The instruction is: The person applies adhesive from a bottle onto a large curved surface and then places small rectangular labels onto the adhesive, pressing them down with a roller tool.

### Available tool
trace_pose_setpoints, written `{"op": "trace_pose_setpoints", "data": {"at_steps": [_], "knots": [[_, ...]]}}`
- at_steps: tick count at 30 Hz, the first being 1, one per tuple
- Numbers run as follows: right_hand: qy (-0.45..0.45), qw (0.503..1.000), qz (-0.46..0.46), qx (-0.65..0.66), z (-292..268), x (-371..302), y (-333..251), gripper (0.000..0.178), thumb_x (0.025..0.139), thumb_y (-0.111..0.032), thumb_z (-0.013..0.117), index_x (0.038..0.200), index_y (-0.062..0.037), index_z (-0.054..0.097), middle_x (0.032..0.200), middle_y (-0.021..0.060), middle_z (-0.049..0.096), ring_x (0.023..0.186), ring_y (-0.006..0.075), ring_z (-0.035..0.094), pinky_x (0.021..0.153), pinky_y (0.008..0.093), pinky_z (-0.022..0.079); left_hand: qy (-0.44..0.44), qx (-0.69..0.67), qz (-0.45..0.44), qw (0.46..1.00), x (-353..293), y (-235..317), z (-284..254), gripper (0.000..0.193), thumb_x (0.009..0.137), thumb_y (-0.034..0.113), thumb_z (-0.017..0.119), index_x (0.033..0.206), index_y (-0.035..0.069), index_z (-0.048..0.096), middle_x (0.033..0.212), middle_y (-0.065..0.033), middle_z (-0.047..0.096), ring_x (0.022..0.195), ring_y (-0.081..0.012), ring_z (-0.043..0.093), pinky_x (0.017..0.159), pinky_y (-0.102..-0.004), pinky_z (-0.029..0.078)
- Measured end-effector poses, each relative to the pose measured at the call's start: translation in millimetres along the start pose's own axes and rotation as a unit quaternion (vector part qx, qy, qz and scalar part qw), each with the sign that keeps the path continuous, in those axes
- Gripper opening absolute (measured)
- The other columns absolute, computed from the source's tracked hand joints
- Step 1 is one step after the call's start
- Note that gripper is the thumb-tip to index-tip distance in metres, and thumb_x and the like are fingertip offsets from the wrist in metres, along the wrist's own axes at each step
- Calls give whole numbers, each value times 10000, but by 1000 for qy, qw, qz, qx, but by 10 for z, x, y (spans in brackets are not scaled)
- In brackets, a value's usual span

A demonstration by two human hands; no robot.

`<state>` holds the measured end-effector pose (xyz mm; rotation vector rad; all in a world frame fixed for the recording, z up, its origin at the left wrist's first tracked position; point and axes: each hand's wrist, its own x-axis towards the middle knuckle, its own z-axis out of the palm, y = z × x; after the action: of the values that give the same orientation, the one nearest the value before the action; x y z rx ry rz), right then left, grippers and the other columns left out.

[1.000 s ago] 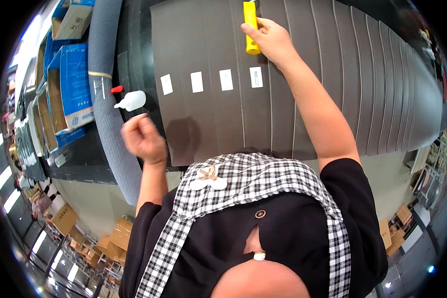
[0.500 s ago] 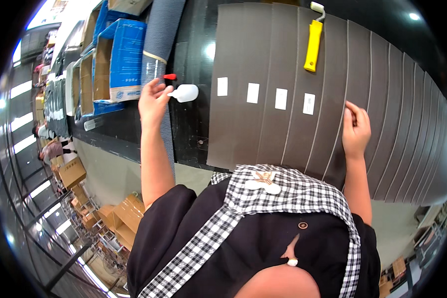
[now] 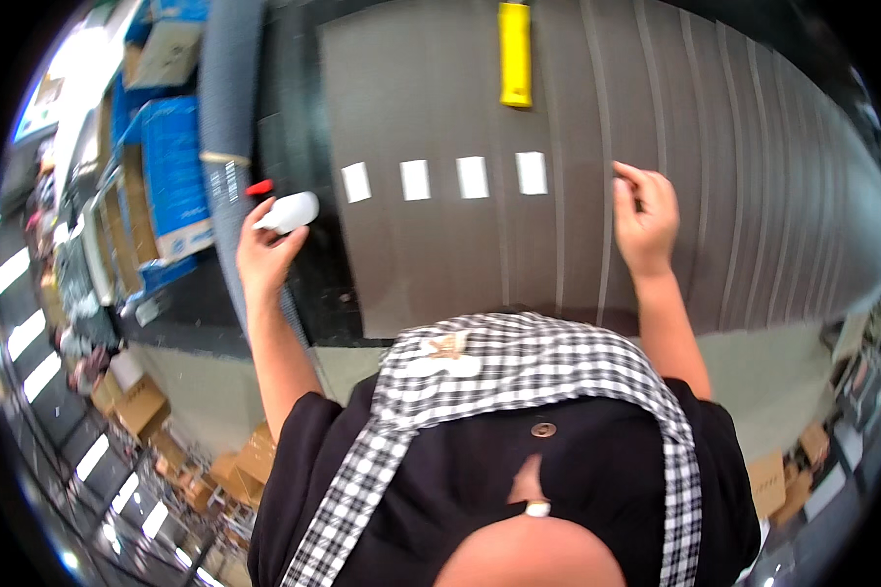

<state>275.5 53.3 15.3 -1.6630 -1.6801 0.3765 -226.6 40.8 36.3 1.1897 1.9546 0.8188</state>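
My left hand (image 3: 267,247) is closed round a white plastic squeeze bottle (image 3: 292,211), which lies tilted between thumb and fingers beside the sheets. A small red cap or tip (image 3: 259,187) shows just beyond the fingers. Over the overlapping dark brown sheets (image 3: 440,254), my right hand (image 3: 648,217) has its fingers curled, thumb and index tips close together near a sheet edge. Whatever may lie between those tips is too small to make out. Several white rectangular labels (image 3: 473,177) form a row across the sheets, between my two hands.
A roller with a yellow handle (image 3: 515,59) lies on the sheets' far part. Left of the bottle stretches a long grey-blue roll (image 3: 227,108) with a tan band. Blue cardboard boxes (image 3: 178,176) stand beyond it. Brown cartons (image 3: 142,406) sit on the floor at lower left.
My left fingers have gone from touching the bottle's nozzle end to closing round the bottle. The whole view has shifted, so sheets and labels appear farther left. My right hand stays over the sheets.
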Motion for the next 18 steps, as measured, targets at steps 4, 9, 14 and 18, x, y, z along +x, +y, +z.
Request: {"op": "trace_pose_setpoints", "data": {"at_steps": [4, 9, 14, 18], "knots": [[18, 999, -5, 32, 29, -31, 29, 144, 888, -68, 694, 1025, -89, 733, 839, 27, 649, 807, 216, 601, 737, 352, 500, 57, -69, 46, 995, 73, -344, 214, 418, 876, 28, 797, 1256, -42, 638, 1162, -121, 705, 1042, -190, 694, 916, -299, 572], [73, 995, -11, 71, 6, -79, 40, 158, 868, -52, 715, 1019, -95, 735, 838, 23, 655, 796, 208, 597, 711, 342, 499, 61, -75, 92, 991, -115, 182, 448, 389, 889, 39, 789, 1246, -48, 663, 1163, -125, 712, 1015, -184, 704, 909, -290, 574], [-130, 948, 23, 289, -206, -366, -462, 403, 850, -97, 783, 1233, -83, 657, 1136, 54, 664, 1057, 196, 624, 841, 327, 537, -70, -86, 179, 978, -858, 1117, 1051, 400, 840, 36, 833, 1206, -30, 688, 1158, -94, 693, 1032, -144, 674, 902, -272, 546], [-308, 658, 233, 647, -171, -675, -768, 806, 886, -146, 814, 1543, -93, 350, 1393, 76, 535, 1266, 198, 544, 1027, 354, 497, -201, -147, 175, 952, -1358, 1478, 1530, 393, 821, 41, 850, 1187, 8, 712, 1137, -42, 666, 1016, -119, 656, 875, -265, 529]]}}
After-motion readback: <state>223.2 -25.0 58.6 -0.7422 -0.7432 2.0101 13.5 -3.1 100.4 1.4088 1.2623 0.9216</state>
